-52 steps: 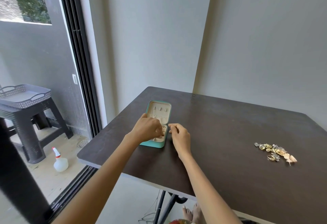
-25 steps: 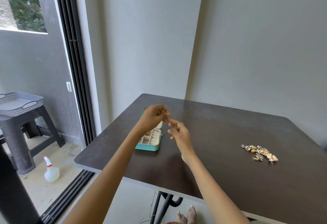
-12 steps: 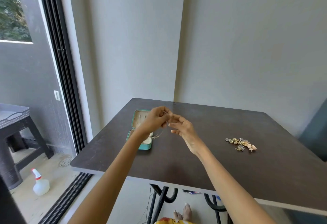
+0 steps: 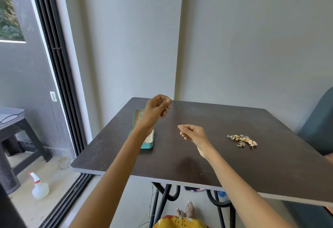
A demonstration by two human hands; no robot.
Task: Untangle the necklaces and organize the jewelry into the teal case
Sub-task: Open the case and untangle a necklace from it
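The teal case [image 4: 148, 144] lies open at the left of the dark table [image 4: 225, 164], partly hidden behind my left forearm. My left hand [image 4: 156, 109] is raised above the case and pinches the end of a thin necklace chain [image 4: 173, 102], which is barely visible. My right hand [image 4: 193, 133] is lower and to the right, its fingertips pinched together on the other part of the same fine chain. A small heap of gold and silver jewelry [image 4: 242, 139] sits on the table to the right of both hands.
A sliding glass door frame [image 4: 59, 83] runs down the left. Outside stand a dark stool with a tray [image 4: 10, 125] and a spray bottle [image 4: 38, 186]. A teal chair [image 4: 319, 125] is at the right edge. My bare feet [image 4: 185, 209] show under the table.
My hands lifted from the case holding a thin chain and have now pulled apart, the left rising and the right moving down and to the right. The view has tilted up.
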